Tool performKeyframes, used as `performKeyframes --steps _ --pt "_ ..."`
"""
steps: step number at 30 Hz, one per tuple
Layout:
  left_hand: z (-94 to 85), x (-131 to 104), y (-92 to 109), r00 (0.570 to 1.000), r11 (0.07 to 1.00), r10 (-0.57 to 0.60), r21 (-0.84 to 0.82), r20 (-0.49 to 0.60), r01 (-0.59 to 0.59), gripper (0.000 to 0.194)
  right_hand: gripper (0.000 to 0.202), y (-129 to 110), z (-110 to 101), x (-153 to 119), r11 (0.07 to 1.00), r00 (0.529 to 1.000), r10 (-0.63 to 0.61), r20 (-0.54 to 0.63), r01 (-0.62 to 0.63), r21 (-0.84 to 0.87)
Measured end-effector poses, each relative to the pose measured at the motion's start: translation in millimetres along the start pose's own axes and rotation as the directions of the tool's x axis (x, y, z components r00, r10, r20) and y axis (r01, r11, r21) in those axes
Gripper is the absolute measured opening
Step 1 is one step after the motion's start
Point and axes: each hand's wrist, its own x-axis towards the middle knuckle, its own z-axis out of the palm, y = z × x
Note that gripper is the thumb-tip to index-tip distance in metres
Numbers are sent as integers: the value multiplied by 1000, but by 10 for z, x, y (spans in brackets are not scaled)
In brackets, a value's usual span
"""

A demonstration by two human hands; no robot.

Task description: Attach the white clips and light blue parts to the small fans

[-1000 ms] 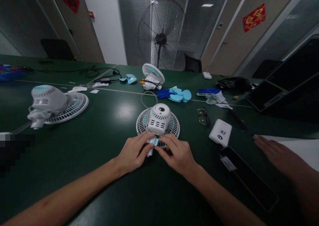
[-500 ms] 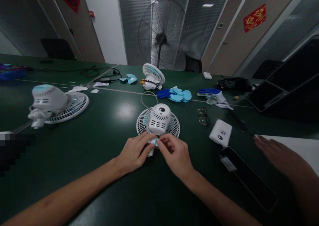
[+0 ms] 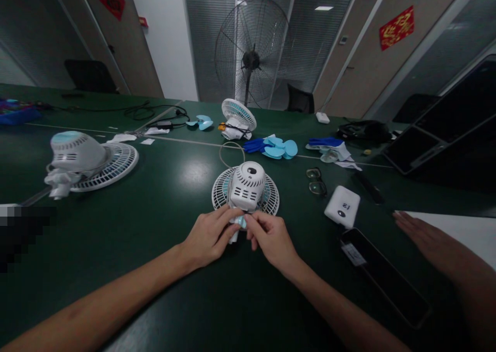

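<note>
A small white fan [image 3: 248, 185] lies grille-down on the dark green table in front of me, its vented motor housing facing up. At the near end of the fan, my left hand [image 3: 208, 238] pinches its white neck part, which has a light blue piece [image 3: 241, 221] on it. My right hand [image 3: 272, 240] touches the right side of that light blue piece with thumb and forefinger closed together. Anything small between those right fingertips is hidden.
Another white fan [image 3: 78, 158] lies at the left, and a third [image 3: 237, 120] stands farther back. Blue blades [image 3: 281, 148], glasses [image 3: 317, 181], a white device [image 3: 343, 207] and a black slab [image 3: 383, 274] are around. Another person's hand [image 3: 430, 241] rests at the right.
My right hand has shifted slightly at the light blue piece, its fingers turning and curling lower. My left hand stays nearly in place.
</note>
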Motion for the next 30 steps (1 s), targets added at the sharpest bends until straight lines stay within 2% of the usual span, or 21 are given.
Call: performKeyframes --steps 2,3,5,7,9,10,12,13,15,17,18,19,21,22,24,27,30 --pt "3 2 0 1000 1000 -1 2 -2 1 29 43 -10 6 -1 987 994 102 47 -107 123" --pt "4 2 0 1000 1000 -1 0 -4 1 29 40 -7 -10 -11 993 997 72 32 -74 91" --pt "5 1 -1 1000 1000 -6 -7 -9 6 29 30 12 -66 -43 985 993 -112 -36 106 -139" --pt "5 -2 -4 1000 1000 -7 -12 -24 6 30 27 38 -121 -77 881 951 -310 -17 281 -380" --pt "4 -4 -6 1000 1000 -7 -9 -29 7 30 28 55 -144 -92 795 914 -404 25 365 -484" --pt "3 -5 -6 1000 1000 -7 -4 -28 6 30 26 54 -138 -91 790 911 -412 26 371 -488" --pt "1 -3 -2 1000 1000 -4 12 -17 4 31 25 33 -94 -72 852 933 -359 -26 316 -418" --pt "-1 -2 2 1000 1000 -2 23 -13 2 31 27 14 -60 -59 907 956 -289 -59 254 -335" --pt "-3 1 10 1000 999 0 41 -7 0 32 35 -28 12 -39 994 995 -74 -72 68 -88" --pt "-4 2 16 1000 999 0 45 -5 0 32 40 -58 69 -39 988 995 104 -11 -102 116" --pt "-4 1 17 1000 999 -1 40 -4 2 31 40 -64 86 -51 981 991 133 -4 -131 144" --pt "-4 0 15 1000 999 -5 32 -2 5 31 38 -62 93 -68 988 993 115 -33 -111 110" --pt "-4 -4 4 1000 1000 -13 5 -10 13 30 29 -44 80 -113 993 990 -58 -128 44 -110" --pt "-4 -6 -4 1000 1000 -19 -12 -19 18 29 24 -29 63 -134 958 974 -179 -142 140 -251" --pt "-3 -12 -22 999 999 -27 -42 -39 25 29 21 -1 16 -161 846 931 -356 -84 283 -452" --pt "3 -20 -39 999 998 -24 -53 -39 22 29 22 20 -46 -163 755 895 -445 -28 358 -550" --pt "6 -21 -30 1000 999 -20 -33 -12 20 29 21 5 -45 -148 789 899 -437 -38 363 -495"
